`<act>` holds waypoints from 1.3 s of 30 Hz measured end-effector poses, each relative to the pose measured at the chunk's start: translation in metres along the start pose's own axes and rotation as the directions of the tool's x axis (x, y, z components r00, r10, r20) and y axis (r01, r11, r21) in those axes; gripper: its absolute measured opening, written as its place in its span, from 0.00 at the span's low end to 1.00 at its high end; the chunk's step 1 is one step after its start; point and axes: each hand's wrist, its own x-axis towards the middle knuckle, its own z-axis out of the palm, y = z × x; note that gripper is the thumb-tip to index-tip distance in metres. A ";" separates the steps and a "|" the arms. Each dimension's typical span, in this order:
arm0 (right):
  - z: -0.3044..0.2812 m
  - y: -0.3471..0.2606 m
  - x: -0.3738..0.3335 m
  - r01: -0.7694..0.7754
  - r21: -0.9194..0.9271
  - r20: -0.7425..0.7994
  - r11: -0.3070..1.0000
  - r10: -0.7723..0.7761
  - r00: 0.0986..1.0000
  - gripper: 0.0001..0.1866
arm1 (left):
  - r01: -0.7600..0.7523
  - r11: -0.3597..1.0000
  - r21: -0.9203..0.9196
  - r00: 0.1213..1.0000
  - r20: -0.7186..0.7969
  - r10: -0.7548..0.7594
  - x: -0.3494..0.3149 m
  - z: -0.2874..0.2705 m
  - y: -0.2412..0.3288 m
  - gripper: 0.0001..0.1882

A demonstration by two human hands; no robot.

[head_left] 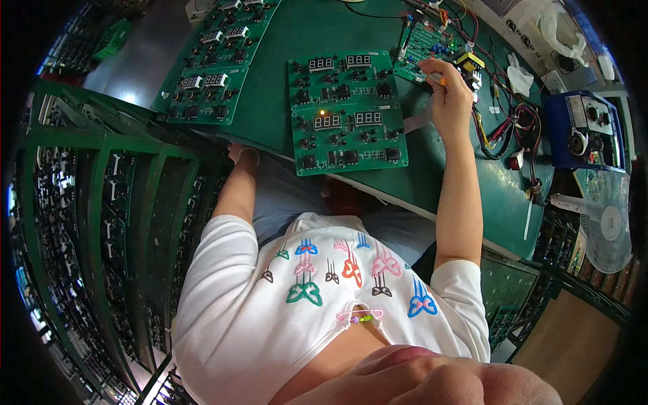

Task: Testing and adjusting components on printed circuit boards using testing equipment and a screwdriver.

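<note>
My right hand [449, 91] is closed over the near side of a green circuit board [424, 44] at the back right. An orange-tipped bit of something [443, 81] shows at its fingers, too small to name. To the left of that hand lies a green display board panel [347, 138] with two rows of white three-digit displays; one small yellow light glows on it. My left hand [241, 152] is low at the table's front edge, left of the panel. Its fingers are mostly hidden, so what it touches cannot be told.
More display boards [202, 94] lie at the left of the green table [270, 40]. Tangled wires [513, 125] and a blue instrument box [586, 131] are on the right, near a white fan [611, 223]. Green racks [101, 202] full of boards stand at my left.
</note>
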 end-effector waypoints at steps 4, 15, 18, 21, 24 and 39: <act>0.006 -0.001 -0.001 0.046 0.039 0.008 0.998 -0.047 0.999 0.20 | -0.344 0.875 0.341 0.909 -0.110 0.401 0.014 0.013 -0.047 0.30; -0.032 -0.010 -0.015 0.028 0.587 -0.311 0.809 0.194 0.930 0.10 | -0.534 0.485 -0.693 0.808 -0.249 0.534 -0.154 -0.090 -0.069 0.14; -0.041 -0.033 -0.038 0.052 0.834 -0.252 0.549 0.296 0.921 0.08 | -0.636 0.405 -0.657 0.716 -0.305 0.629 -0.209 -0.143 -0.030 0.11; -0.045 -0.055 -0.060 -0.066 0.856 -0.130 0.512 0.336 0.933 0.08 | -0.839 0.183 -0.513 0.444 -0.450 0.775 -0.261 -0.178 0.019 0.09; -0.050 -0.064 -0.076 -0.294 0.782 0.070 0.550 0.390 0.918 0.07 | -0.966 -0.082 -0.245 0.035 -0.441 0.897 -0.288 -0.200 0.059 0.11; -0.013 -0.067 -0.117 -0.619 0.342 0.155 0.707 0.607 0.780 0.20 | -0.963 -0.263 0.057 -0.258 0.087 0.962 -0.356 -0.169 0.172 0.45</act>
